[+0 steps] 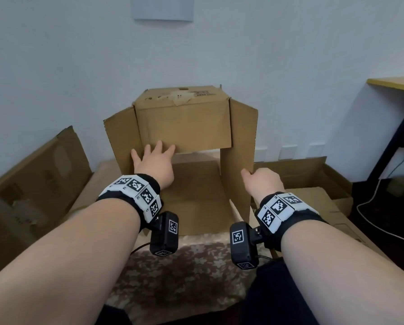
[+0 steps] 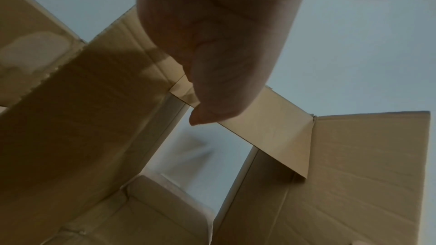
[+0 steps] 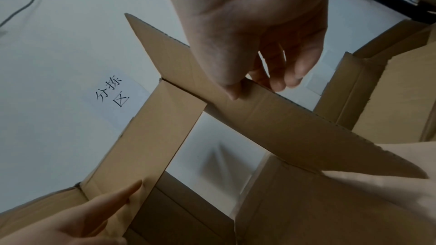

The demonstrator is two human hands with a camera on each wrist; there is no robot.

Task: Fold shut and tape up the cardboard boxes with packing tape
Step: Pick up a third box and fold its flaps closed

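Box (image 1: 184, 141) of brown cardboard lies on its side on a floral cloth (image 1: 173, 266), open end toward the person, four flaps unfolded. Top flap (image 1: 183, 127) hangs down over the upper part of the box opening. Left hand (image 1: 153, 160) presses flat against the lower edge of that flap, fingers straight and spread, holding nothing. Right flap (image 1: 242, 146) stands out from the box on its right side; right hand (image 1: 262, 180) pinches this flap's outer edge near its lower corner, thumb on the near face and fingers curled behind, as the right wrist view confirms (image 3: 254, 44). Left flap (image 1: 119, 137) and bottom flap (image 1: 196, 195) are untouched, the bottom one lying on the cloth. Left of the box, flattened cardboard (image 1: 32, 179) leans against the wall. Right of the box lie further open cartons (image 1: 313, 179), and beyond them a desk (image 1: 395, 83) with a white cable (image 1: 370, 202) on the floor.
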